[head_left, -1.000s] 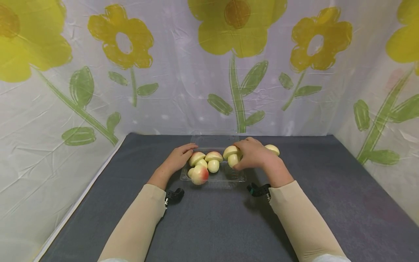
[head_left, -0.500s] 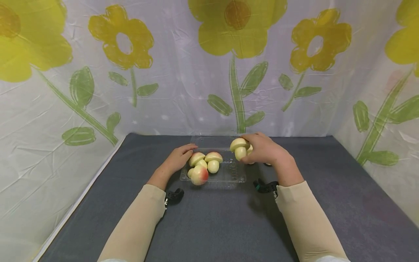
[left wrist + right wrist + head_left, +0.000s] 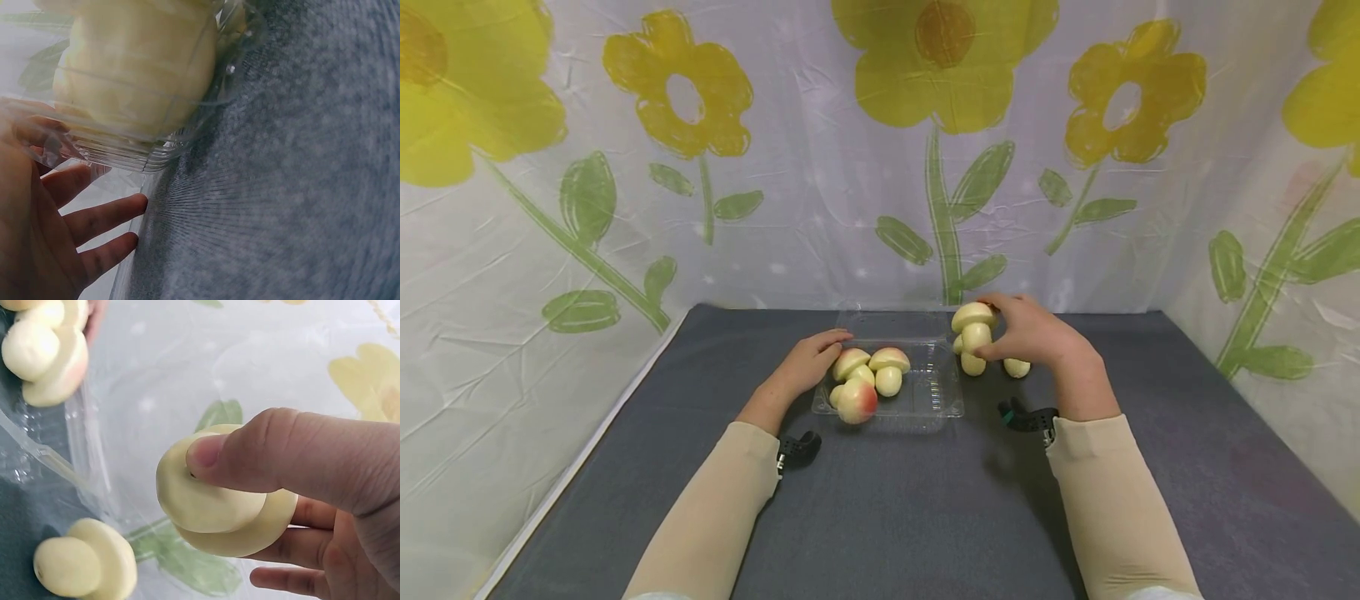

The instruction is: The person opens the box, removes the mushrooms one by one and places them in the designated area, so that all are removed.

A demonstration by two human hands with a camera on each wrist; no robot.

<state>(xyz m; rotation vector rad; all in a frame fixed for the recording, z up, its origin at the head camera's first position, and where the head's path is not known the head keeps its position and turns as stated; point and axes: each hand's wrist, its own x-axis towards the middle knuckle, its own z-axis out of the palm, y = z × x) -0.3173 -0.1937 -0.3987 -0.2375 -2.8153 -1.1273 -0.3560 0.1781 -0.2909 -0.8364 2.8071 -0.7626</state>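
Note:
My right hand (image 3: 1030,333) pinches a pale yellow toy mushroom (image 3: 212,494), thumb on the stem's end and fingers behind the cap. It is held upright to the right of a clear plastic clamshell box (image 3: 917,414). Behind it, partly covered, a second mushroom (image 3: 973,365) stands on the table; another mushroom (image 3: 1017,367) is mostly hidden by the right hand. My left hand (image 3: 805,362) rests at the box's left side, with several fingers (image 3: 106,215) stretched out and spread. Three mushrooms (image 3: 890,372) with reddish-tinged caps lie in the box's left part.
The box's clear lid (image 3: 891,322) lies folded back toward the rear. A dark grey cloth covers the table (image 3: 880,517). Behind it hangs a white curtain (image 3: 805,208) printed with yellow flowers, close to the table's back edge.
My right hand has lifted the mushroom out of the box's right part and carried it rightward and back, past the rim. The left hand and the three mushrooms in the box have stayed put.

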